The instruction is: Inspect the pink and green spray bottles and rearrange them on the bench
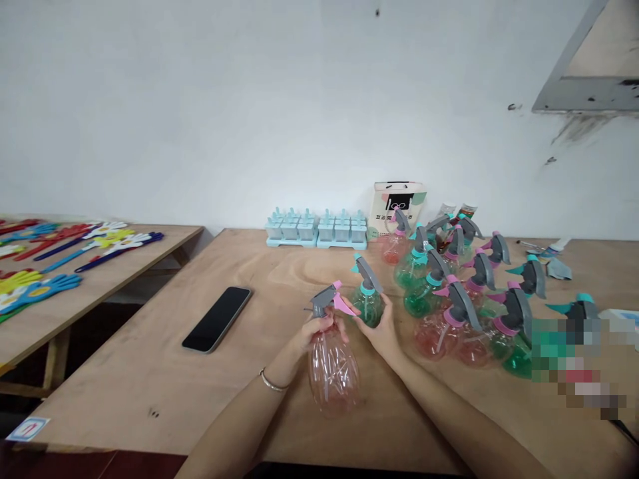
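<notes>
A clear pink spray bottle [333,376] with a grey and pink trigger head is tilted slightly over the table. My left hand [319,330] is closed around its neck, just below the head. My right hand [382,329] has thumb and fingers apart, the thumb reaching toward the pink trigger. Right behind it a green spray bottle [368,306] with a grey and turquoise head stands on the table [279,279]. The right hand covers its lower part, and I cannot tell whether they touch.
Several pink and green spray bottles [442,332] crowd the right side. A phone [217,319] lies on the left. Blue ice-pop moulds [317,233] and a printed bag [398,211] stand by the wall. Colourful hand-shaped clappers [117,241] lie on another table.
</notes>
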{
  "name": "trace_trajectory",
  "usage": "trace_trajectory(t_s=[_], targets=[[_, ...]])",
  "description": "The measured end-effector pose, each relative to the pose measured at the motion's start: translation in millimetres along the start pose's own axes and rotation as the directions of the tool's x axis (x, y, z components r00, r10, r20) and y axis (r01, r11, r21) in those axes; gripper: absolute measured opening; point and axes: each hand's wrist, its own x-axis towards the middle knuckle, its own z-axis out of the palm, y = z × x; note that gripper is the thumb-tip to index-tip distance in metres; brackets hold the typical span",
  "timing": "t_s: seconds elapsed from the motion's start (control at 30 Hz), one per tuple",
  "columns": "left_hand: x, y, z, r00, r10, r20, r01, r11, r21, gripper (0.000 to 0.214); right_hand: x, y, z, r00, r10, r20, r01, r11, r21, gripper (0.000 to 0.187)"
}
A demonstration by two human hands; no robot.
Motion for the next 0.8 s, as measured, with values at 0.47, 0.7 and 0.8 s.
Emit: trace_trajectory(t_s=[0.47, 0.7, 0.8], targets=[[0.2, -0.4, 9.3, 1.0, 0.013, 0.021, -0.015, 0.993, 0.114, 0.04, 0.4, 0.1, -2.4, 1.0, -0.001, 0.021, 0.0, 1.0, 0.016, 0.079], [-0.4, 21.9, 3.4, 0.976, 0.159, -0.147, -0.116, 0.957, 0.266, 0.038, 0.9, -2.0, -4.4, 1.0, 0.0, 0.027, 0.0, 1.0, 0.016, 0.079], [3.0, 49.4, -25.4, 0.903, 0.29, -0.317, -0.118, 0.876, 0.467, 0.03, 1.0, -3.1, -5.1, 0.999, 0.007, 0.031, -0.007, 1.0, 0.013, 0.079]])
